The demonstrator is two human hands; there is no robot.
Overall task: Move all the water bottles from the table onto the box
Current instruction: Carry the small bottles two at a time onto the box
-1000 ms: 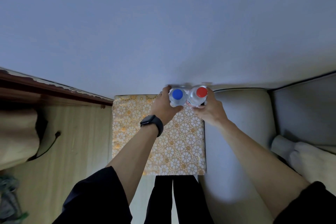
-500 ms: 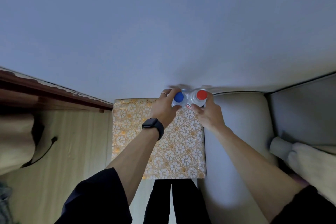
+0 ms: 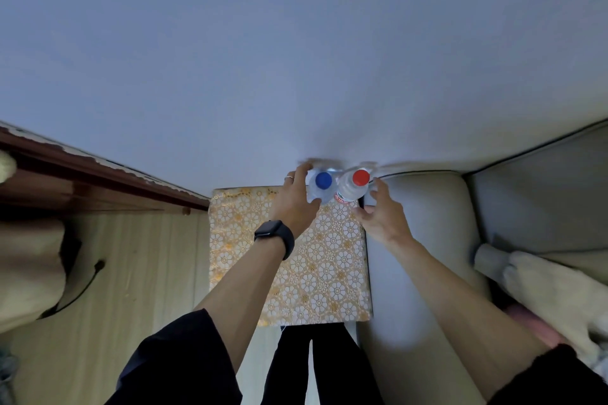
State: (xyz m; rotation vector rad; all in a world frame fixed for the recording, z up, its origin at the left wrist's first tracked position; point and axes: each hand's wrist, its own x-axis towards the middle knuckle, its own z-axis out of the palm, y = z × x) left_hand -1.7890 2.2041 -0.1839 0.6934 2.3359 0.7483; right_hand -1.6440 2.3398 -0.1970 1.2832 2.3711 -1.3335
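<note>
Two clear water bottles stand upright side by side at the far right corner of the box [image 3: 322,273], whose top has a gold and white flower pattern. My left hand [image 3: 294,204], with a black watch on the wrist, wraps around the blue-capped bottle [image 3: 320,186]. The red-capped bottle [image 3: 353,187] stands just right of it. My right hand [image 3: 378,217] sits beside that bottle with its fingers spread and a small gap to it. The lower parts of both bottles are hidden.
A grey sofa seat [image 3: 424,227] runs along the box's right side, with pale fabric [image 3: 543,279] on it. The wall [image 3: 296,59] rises right behind the bottles. Left of the box is wooden floor [image 3: 138,273] with a dark cable [image 3: 88,279] and a brown furniture edge [image 3: 98,174].
Both bottles have come down onto the box's far corner. My right hand's fingers have loosened and drawn back from the red-capped bottle; my left hand stays around the blue-capped one.
</note>
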